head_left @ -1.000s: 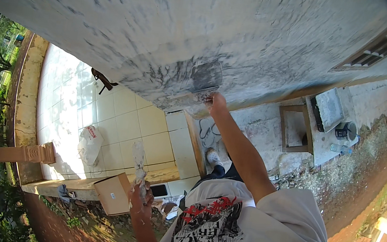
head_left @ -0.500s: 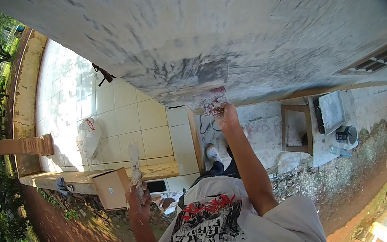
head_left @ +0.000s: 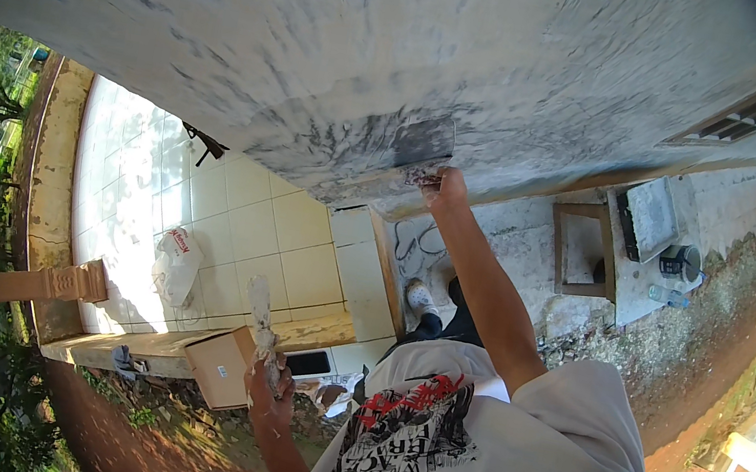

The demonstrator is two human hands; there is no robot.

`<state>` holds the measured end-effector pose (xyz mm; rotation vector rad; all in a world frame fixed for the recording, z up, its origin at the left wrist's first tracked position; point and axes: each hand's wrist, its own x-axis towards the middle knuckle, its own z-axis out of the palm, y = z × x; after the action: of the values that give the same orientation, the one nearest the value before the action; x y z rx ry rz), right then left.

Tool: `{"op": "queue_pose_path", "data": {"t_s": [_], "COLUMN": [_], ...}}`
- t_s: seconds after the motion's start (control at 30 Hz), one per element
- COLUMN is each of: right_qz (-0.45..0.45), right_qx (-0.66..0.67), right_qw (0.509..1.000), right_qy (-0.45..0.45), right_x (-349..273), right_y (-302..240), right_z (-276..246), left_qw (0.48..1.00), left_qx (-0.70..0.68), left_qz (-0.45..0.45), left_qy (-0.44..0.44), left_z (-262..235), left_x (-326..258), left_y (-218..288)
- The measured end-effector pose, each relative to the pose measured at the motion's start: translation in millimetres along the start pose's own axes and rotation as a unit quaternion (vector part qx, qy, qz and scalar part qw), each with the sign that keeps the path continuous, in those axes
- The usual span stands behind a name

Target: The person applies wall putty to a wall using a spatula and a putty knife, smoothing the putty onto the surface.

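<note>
In my left hand point(head_left: 270, 397), low and left of centre, is a putty knife point(head_left: 259, 304) with its blade pointing up, its blade and handle caked in white putty. My right hand point(head_left: 447, 192) is closed on a flat, putty-smeared spreader point(head_left: 422, 176), now seen nearly edge-on against the wall. The wall point(head_left: 333, 21) is whitish grey with dark streaks. Just above the spreader lies a darker, smooth rectangular patch point(head_left: 425, 140). Whether the spreader's edge touches the wall, I cannot tell.
On the right stands a bench point(head_left: 624, 275) bearing a white-crusted tray point(head_left: 649, 220), a dark tub point(head_left: 680, 262) and a clear bottle point(head_left: 667, 296). A plastic bag point(head_left: 176, 268) lies on the tiled floor point(head_left: 233, 213). Below it are a cardboard box point(head_left: 221, 369) and a dark-screened phone point(head_left: 309, 363).
My right hand has moved up along the wall, and the spreader has tilted from showing its reddish face to nearly edge-on. The left hand with the putty knife has barely moved.
</note>
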<state>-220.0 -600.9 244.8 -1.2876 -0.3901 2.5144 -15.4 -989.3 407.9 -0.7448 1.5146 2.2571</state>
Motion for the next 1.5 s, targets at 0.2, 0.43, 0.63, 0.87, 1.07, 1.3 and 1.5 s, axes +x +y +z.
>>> {"op": "queue_pose_path", "data": {"t_s": [0.2, 0.43, 0.63, 0.87, 1.07, 1.3, 1.5], "right_qz": [-0.028, -0.068, -0.009, 0.003, -0.027, -0.036, -0.063], "right_qx": [0.018, -0.005, -0.024, 0.054, 0.062, 0.063, 0.072], "right_qw": [0.998, 0.967, 0.999, 0.998, 0.996, 0.997, 0.989], "right_qy": [-0.053, -0.245, -0.030, -0.039, -0.053, -0.022, -0.109], "right_x": [-34.9, -80.3, -30.5, 24.6, -8.7, -79.7, -110.8], "right_y": [-20.6, -24.1, -0.7, 8.0, 1.1, -22.6, -45.1], "right_z": [27.9, -4.4, -63.1, -30.2, -2.7, 47.0, 74.2], "left_qw": [1.000, 1.000, 1.000, 1.000, 1.000, 1.000, 1.000], "left_qx": [-0.027, -0.028, -0.001, -0.011, -0.018, -0.015, -0.014], "left_qz": [0.002, -0.010, -0.022, 0.016, 0.015, 0.008, 0.000], "left_qy": [-0.005, 0.005, 0.013, -0.020, -0.008, 0.016, -0.005], "left_z": [-0.7, -2.0, 2.2, -6.1, -2.0, 3.7, 10.0], "left_x": [3.3, 6.9, 3.7, 3.4, -0.6, 0.3, 7.2], "left_y": [0.3, 1.6, -0.3, -1.2, 1.7, 4.9, 7.4]}}
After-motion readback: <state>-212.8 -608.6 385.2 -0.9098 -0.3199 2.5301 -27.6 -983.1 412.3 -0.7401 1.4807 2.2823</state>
